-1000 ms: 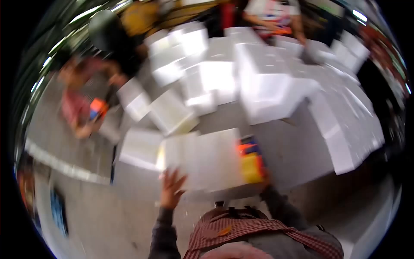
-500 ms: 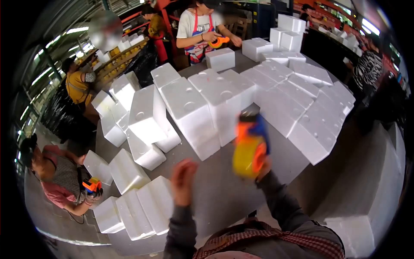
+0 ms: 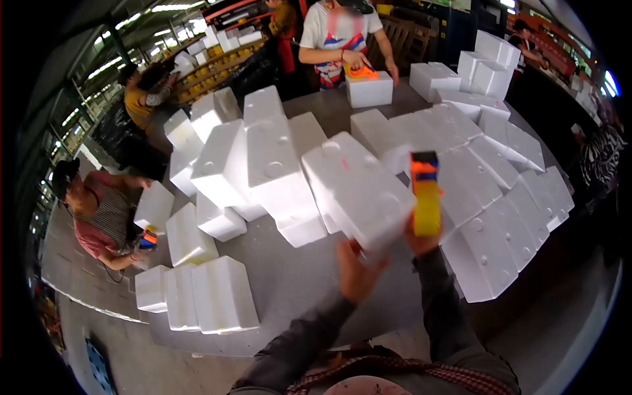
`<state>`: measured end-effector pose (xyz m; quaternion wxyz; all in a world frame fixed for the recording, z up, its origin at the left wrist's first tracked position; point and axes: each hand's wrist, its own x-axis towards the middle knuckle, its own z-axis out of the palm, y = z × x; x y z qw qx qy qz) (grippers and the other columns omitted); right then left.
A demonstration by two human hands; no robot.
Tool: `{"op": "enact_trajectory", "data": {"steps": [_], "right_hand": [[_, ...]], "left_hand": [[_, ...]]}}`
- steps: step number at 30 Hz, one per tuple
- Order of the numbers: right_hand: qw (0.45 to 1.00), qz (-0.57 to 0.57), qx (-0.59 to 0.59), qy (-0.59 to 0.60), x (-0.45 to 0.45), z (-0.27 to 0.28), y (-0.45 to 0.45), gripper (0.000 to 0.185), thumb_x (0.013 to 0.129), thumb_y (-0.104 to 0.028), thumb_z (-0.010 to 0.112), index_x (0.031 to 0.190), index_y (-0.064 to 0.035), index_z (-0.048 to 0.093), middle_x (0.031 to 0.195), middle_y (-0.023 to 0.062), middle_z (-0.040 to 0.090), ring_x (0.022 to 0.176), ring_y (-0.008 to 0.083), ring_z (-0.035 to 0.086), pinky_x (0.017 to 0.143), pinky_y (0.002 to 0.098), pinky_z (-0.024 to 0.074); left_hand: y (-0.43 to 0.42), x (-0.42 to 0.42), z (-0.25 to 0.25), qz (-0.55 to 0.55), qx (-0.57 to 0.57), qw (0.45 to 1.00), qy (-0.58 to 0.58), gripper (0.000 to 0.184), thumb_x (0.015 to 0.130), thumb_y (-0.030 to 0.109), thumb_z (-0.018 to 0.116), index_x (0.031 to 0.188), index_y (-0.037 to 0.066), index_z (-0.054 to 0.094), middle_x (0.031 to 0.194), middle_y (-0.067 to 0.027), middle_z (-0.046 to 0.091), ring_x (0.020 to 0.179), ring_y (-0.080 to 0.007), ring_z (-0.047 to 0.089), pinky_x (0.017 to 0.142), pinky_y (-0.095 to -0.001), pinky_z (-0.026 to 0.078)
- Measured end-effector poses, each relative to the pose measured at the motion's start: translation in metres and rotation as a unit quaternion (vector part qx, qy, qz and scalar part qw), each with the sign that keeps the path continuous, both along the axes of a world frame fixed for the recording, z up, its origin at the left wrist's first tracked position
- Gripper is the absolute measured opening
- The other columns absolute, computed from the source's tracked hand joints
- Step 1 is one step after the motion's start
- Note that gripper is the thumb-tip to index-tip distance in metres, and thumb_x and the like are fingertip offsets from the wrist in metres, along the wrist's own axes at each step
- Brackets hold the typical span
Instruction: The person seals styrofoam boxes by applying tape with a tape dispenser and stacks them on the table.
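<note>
Right hand (image 3: 422,240) grips tape dispenser (image 3: 427,201), left hand (image 3: 359,273) at foam box (image 3: 359,194)

On the desk (image 3: 283,273) before you, a row of three boxes (image 3: 222,296) lies at the near left, a cluster of boxes (image 3: 273,155) stands behind it and to its right, and a packed block of boxes (image 3: 490,220) takes up the right side. Between cluster and block you have a tilted box (image 3: 355,191); at the far edge, a lone box (image 3: 370,93) sits before a co-worker (image 3: 342,39).
</note>
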<state>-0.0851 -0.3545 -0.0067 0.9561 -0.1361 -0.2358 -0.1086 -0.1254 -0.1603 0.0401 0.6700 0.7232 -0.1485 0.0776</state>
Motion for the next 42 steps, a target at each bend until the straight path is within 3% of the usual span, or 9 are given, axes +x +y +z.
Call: {"op": "enact_trajectory", "data": {"steps": [3,11,17,21,24,32,36,38,42], "right_hand": [[0.958,-0.084,-0.006,0.274,-0.093,-0.013,0.000,0.055,0.090,-0.050,0.035,0.118,-0.0056,0.050,0.110,0.0149,0.058,0.100,0.0323,0.056,0.100,0.0456,0.0331],[0.972,0.052,-0.049,0.224,-0.144,-0.134,0.041,0.058,0.087,-0.048,0.038,0.124,-0.0031,0.045,0.116,0.0159,0.054,0.103,0.0331,0.054,0.099,0.0476,0.0341],[0.883,-0.059,-0.309,0.348,-0.172,-0.061,-0.021,0.049,0.080,-0.022,0.054,0.122,-0.0002,0.044,0.115,0.0141,0.053,0.103,0.0261,0.055,0.087,0.0407,0.0469],[0.778,-0.212,-0.533,0.255,-0.179,0.106,0.026,0.055,0.070,-0.008,0.063,0.121,0.0003,0.043,0.109,0.0125,0.052,0.094,0.0255,0.056,0.083,0.0340,0.0479],[0.517,-0.326,-0.789,-0.065,-0.185,0.136,0.052,0.064,0.058,-0.005,0.071,0.119,-0.0034,0.049,0.099,0.0168,0.052,0.080,0.0287,0.056,0.068,0.0324,0.0463],[0.500,-0.213,-0.837,-0.072,-0.183,0.141,0.123,0.067,0.054,-0.006,0.076,0.116,-0.0165,0.053,0.105,0.0148,0.048,0.086,0.0318,0.057,0.070,0.0348,0.0497],[0.442,-0.215,-0.866,-0.091,-0.185,0.170,0.121,0.068,0.054,-0.004,0.075,0.116,-0.0179,0.053,0.108,0.0156,0.047,0.089,0.0328,0.056,0.072,0.0361,0.0496],[0.385,-0.218,-0.895,-0.055,-0.188,0.181,0.107,0.065,0.057,-0.004,0.072,0.117,-0.0181,0.052,0.108,0.0158,0.048,0.089,0.0334,0.056,0.074,0.0379,0.0491],[0.309,-0.141,-0.939,-0.051,-0.177,0.163,0.116,0.060,0.063,-0.002,0.067,0.119,-0.0171,0.051,0.107,0.0162,0.047,0.090,0.0338,0.055,0.075,0.0378,0.0484]], "left_hand": [[0.006,-0.090,-0.002,-0.059,0.048,0.997,0.022,0.054,0.065,0.013,0.077,0.105,0.000,0.042,0.100,-0.0109,0.042,0.090,-0.0231,0.049,0.082,-0.0341,0.042],[0.076,-0.173,-0.107,-0.295,-0.003,0.943,0.158,0.047,0.074,0.010,0.070,0.114,0.003,0.047,0.109,-0.0191,0.049,0.100,-0.0292,0.050,0.084,-0.0371,0.043],[0.135,-0.114,0.015,-0.520,0.201,0.779,0.286,0.028,0.089,0.018,0.055,0.111,0.001,0.054,0.101,-0.0117,0.060,0.099,-0.0209,0.054,0.085,-0.0342,0.045],[0.141,-0.095,0.047,-0.322,-0.299,0.767,0.467,0.046,0.093,0.043,0.042,0.117,0.005,0.049,0.111,-0.0080,0.056,0.101,-0.0163,0.054,0.087,-0.0336,0.043],[0.120,-0.079,0.042,-0.354,-0.423,0.699,0.456,0.048,0.093,0.044,0.040,0.119,0.005,0.046,0.114,-0.0073,0.054,0.104,-0.0175,0.052,0.090,-0.0350,0.042],[0.160,-0.086,0.048,-0.251,-0.400,0.733,0.490,0.031,0.095,0.030,0.043,0.110,0.004,0.052,0.103,-0.0049,0.057,0.094,-0.0143,0.056,0.086,-0.0287,0.043],[0.201,-0.065,0.005,-0.126,-0.408,0.848,0.313,0.019,0.095,0.019,0.044,0.091,0.003,0.054,0.082,-0.0027,0.056,0.079,-0.0100,0.053,0.073,-0.0238,0.043],[0.241,-0.021,-0.017,0.013,-0.167,0.965,0.201,0.018,0.093,0.017,0.045,0.083,0.003,0.051,0.073,-0.0023,0.051,0.070,-0.0099,0.048,0.067,-0.0243,0.041],[0.207,-0.044,-0.161,-0.093,-0.004,0.966,0.241,0.015,0.091,0.014,0.048,0.082,0.003,0.051,0.070,-0.0026,0.049,0.070,-0.0118,0.049,0.064,-0.0262,0.042]]}}
